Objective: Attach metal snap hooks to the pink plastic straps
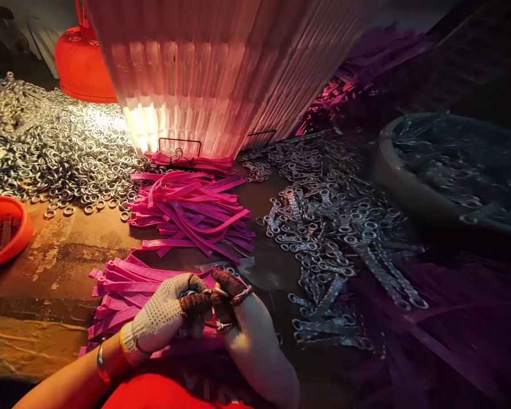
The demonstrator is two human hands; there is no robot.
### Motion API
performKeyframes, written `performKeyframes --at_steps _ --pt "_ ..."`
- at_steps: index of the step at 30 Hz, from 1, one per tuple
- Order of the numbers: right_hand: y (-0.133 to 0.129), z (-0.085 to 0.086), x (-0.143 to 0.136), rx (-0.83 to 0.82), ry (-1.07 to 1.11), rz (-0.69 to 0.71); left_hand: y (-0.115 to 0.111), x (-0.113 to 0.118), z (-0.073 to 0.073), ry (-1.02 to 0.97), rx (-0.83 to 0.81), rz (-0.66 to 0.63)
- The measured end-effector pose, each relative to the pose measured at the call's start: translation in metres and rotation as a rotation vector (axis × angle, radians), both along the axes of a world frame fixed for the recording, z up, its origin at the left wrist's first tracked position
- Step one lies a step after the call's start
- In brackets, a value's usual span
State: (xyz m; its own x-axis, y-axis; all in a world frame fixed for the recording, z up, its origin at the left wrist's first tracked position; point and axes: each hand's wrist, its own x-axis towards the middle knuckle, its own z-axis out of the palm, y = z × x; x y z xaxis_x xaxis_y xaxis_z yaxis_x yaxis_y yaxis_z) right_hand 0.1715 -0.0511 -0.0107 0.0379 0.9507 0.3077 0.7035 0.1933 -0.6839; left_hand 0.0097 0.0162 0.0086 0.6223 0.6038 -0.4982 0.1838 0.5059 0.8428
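My left hand, in a pale dotted knit glove with dark fingertips, is closed in a pinch in front of me. Almost touching it, my right hand is closed too, with dark coverings on its fingers. Small shiny metal bits show at the fingertips of both hands; their exact shape is hidden by the fingers and shadow. Beneath the hands and to their left lies a row of pink fabric straps. A second heap of pink straps lies just beyond.
Loose metal rings are piled at left under a red lamp. A red bowl sits at the left edge. Corrugated panels stand behind. Metal chain pieces spread at right, beside a large dark basin.
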Motion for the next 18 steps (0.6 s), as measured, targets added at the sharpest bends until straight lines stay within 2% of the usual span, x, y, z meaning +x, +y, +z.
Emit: performKeyframes --at_steps 3,5,10,13,15,16,18 --pt "0.006 0.006 0.005 0.015 -0.183 0.064 0.003 -0.002 0.008 0.047 0.163 -0.026" --pt "0.011 0.012 0.008 -0.025 -0.321 0.109 0.006 -0.002 0.010 0.109 0.217 -0.024" --pt "0.020 0.023 0.013 -0.073 -0.553 0.277 0.013 0.003 0.003 0.169 0.018 0.030" --pt "0.018 0.020 0.017 -0.108 -0.462 0.202 0.023 0.011 0.008 0.125 -0.076 0.050" --pt "0.014 0.016 0.027 -0.174 -0.275 0.121 0.035 0.019 0.016 0.129 -0.035 -0.066" --pt "0.012 0.013 0.035 -0.185 -0.167 0.076 0.043 0.024 0.020 0.154 0.052 -0.153" --pt "0.008 0.008 0.054 -0.147 0.016 -0.063 0.058 0.039 0.022 0.262 0.357 -0.312"
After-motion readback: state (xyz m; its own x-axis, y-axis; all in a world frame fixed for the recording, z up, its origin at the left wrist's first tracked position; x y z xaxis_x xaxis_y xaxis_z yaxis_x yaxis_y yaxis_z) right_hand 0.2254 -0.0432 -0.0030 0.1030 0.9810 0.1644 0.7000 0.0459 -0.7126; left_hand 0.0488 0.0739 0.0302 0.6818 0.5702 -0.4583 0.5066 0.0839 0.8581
